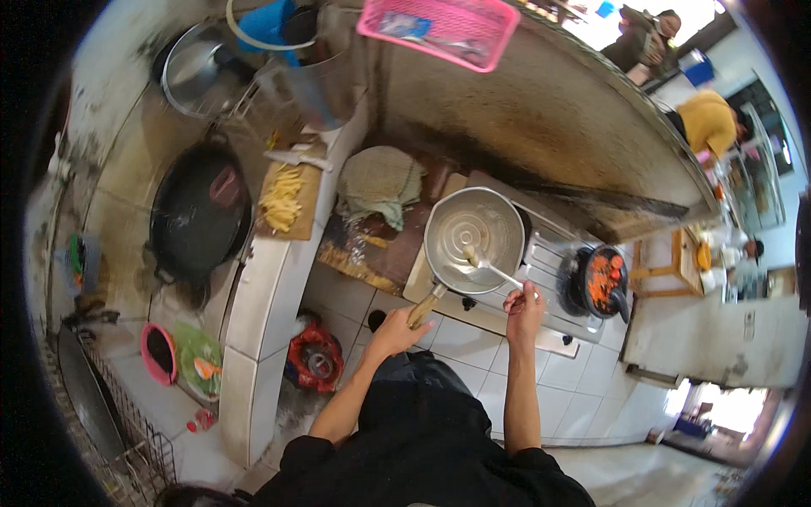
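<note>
A metal saucepan (494,215) sits on a two-burner gas stove (553,279). My left hand (399,331) grips its wooden handle (432,301) from the lower left. In my right hand (524,311) is a pale spoon (497,269), its head dipped inside the pan with a small pale lump on it. A dark pan (605,275) of orange-red food rests on the right burner. Left of the stove, folded cloths (378,182) lie on a stained board. Farther left, cut yellow strips (283,196) and a knife (296,160) lie on a cutting board on a tiled ledge.
A large black wok (190,228) lies in the left basin area, with a pink bowl (159,351) below it. A pink basket (439,25) tops the back wall. A red bag (321,355) is on the floor. Several people, including one in yellow (708,118), are at the upper right.
</note>
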A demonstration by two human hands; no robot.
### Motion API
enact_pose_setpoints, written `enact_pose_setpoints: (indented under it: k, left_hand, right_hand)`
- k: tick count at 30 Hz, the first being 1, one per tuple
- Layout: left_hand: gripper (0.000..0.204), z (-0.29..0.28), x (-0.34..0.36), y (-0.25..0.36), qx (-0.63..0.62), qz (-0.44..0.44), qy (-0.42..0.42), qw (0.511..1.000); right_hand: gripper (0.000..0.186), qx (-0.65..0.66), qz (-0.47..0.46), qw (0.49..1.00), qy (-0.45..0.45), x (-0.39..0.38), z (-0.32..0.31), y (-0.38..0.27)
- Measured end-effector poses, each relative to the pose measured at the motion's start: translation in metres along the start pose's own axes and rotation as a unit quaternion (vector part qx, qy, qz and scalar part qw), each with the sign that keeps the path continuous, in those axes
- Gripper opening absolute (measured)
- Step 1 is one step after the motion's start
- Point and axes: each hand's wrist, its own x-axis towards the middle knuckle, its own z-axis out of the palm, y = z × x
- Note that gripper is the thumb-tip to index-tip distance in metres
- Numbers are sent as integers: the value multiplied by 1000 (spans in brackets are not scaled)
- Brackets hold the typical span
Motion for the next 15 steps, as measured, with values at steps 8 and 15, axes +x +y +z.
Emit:
enact_pose_setpoints:
  k: [8, 15]
  left_hand:
    - [40, -39, -33, -15, -42, -38, 135, 989]
    - [37, -59, -75, 36, -50, -138, 215, 966]
  right_hand:
    - [27, -54, 54, 990, -117, 34, 90, 0]
    - [27, -89, 83, 948, -295, 61, 152, -12]
